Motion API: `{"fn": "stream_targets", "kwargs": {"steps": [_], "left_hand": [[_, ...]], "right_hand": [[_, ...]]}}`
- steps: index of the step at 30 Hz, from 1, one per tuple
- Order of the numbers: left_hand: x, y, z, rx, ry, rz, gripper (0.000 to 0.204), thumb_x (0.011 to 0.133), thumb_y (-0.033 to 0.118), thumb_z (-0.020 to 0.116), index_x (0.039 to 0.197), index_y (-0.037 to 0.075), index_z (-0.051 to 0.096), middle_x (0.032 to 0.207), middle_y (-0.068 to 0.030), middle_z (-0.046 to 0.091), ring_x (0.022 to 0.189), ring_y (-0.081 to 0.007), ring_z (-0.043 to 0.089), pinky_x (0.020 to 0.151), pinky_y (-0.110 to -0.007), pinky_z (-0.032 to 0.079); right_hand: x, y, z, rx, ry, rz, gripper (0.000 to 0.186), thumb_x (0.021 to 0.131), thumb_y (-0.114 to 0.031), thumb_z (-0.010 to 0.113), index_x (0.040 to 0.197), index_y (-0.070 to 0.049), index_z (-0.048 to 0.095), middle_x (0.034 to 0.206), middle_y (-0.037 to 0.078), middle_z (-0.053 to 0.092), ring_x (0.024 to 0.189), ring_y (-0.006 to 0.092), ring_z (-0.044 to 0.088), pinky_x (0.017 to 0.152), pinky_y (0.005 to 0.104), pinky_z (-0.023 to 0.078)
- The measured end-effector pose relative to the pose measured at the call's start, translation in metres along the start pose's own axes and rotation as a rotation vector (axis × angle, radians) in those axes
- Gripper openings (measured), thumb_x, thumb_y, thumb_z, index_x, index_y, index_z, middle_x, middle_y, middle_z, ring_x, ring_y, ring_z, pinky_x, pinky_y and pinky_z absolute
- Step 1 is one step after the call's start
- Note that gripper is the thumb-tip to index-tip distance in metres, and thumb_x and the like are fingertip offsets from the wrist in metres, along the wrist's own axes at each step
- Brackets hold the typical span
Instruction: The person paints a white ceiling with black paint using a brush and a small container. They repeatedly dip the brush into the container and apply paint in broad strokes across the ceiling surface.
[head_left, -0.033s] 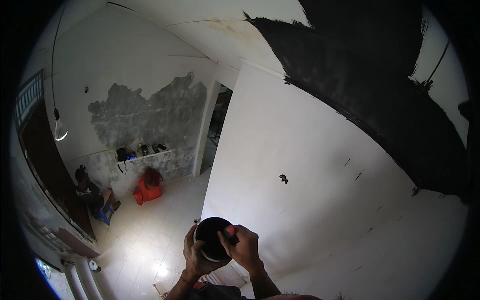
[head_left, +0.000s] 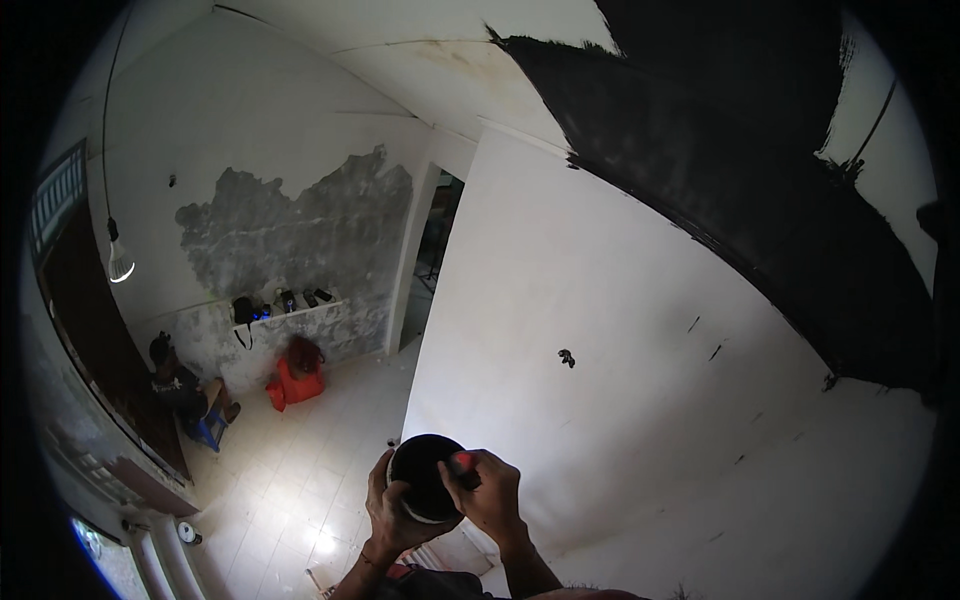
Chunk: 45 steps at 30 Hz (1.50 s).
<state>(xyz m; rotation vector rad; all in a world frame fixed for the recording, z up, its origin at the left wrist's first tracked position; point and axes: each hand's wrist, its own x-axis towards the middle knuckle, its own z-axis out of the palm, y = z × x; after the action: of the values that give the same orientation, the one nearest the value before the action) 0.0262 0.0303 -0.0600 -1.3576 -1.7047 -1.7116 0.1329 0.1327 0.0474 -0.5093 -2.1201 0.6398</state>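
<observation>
My left hand [head_left: 390,510] is wrapped round a round paint pot [head_left: 419,483] from its left and under side, thumb near the rim. Black paint fills the inside of the pot, as far as I can see. At the pot's right rim my right hand [head_left: 490,497] is closed on what looks like a paintbrush [head_left: 462,463]; only its red handle end shows. The bristles are hidden by the hand and the dark pot. Above to the right, a broad band of black paint [head_left: 700,130] with ragged brushed edges covers part of the white ceiling.
A large white wall [head_left: 600,270] with small black marks stands right ahead. Below left, on the tiled floor [head_left: 300,470], are a person on a blue stool [head_left: 209,428] and a person in red [head_left: 297,378]. A lit bulb [head_left: 120,262] hangs at left; a small shelf [head_left: 290,312] holds several items.
</observation>
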Motion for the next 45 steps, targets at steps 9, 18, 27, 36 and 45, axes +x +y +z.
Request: {"fn": "stream_targets", "kwargs": {"steps": [9,18,27,36,45], "left_hand": [[0.009,0.008,-0.004,0.006,0.021,0.031,0.114,0.053,0.037,0.103,0.142,0.021,0.034,0.141,-0.0296,0.047,0.128,-0.0474,0.055,0.100,-0.055,0.053],[0.009,0.008,0.000,-0.031,0.045,0.059,0.098,0.052,0.043,0.102,0.126,0.014,0.044,0.142,-0.0364,0.046,0.126,-0.0562,0.053,0.097,-0.061,0.052],[0.009,0.009,-0.005,-0.029,0.022,0.039,0.102,0.050,0.046,0.101,0.129,0.020,0.041,0.144,-0.0361,0.044,0.129,-0.0562,0.051,0.100,-0.064,0.049],[0.009,0.010,-0.008,0.012,0.040,0.034,0.101,0.050,0.042,0.102,0.128,0.019,0.043,0.143,-0.0367,0.044,0.129,-0.0567,0.051,0.098,-0.062,0.052],[0.009,0.008,-0.011,0.048,0.025,-0.002,0.100,0.051,0.043,0.102,0.128,0.019,0.042,0.144,-0.0361,0.043,0.128,-0.0561,0.052,0.095,-0.060,0.054]], "right_hand": [[0.004,0.001,-0.026,0.158,0.179,0.050,0.019,0.085,-0.012,0.086,0.087,-0.001,0.071,0.076,0.007,0.073,0.064,0.0125,0.070,0.056,0.0257,0.056],[0.011,-0.001,-0.031,0.085,0.066,0.051,0.021,0.085,-0.009,0.085,0.085,0.003,0.068,0.077,0.008,0.070,0.064,0.0115,0.066,0.054,0.0233,0.056],[0.016,0.004,-0.018,0.015,-0.026,-0.057,0.022,0.084,-0.013,0.086,0.085,0.000,0.069,0.077,0.009,0.070,0.062,0.0203,0.069,0.057,0.0278,0.054],[0.018,0.005,-0.016,0.054,-0.040,-0.115,0.020,0.083,-0.007,0.086,0.085,0.001,0.068,0.079,0.010,0.070,0.066,0.0164,0.069,0.054,0.0252,0.057],[0.017,0.001,-0.039,0.265,0.144,-0.048,0.019,0.086,0.000,0.081,0.090,0.009,0.065,0.088,0.013,0.071,0.070,0.0156,0.070,0.061,0.0256,0.061]]}}
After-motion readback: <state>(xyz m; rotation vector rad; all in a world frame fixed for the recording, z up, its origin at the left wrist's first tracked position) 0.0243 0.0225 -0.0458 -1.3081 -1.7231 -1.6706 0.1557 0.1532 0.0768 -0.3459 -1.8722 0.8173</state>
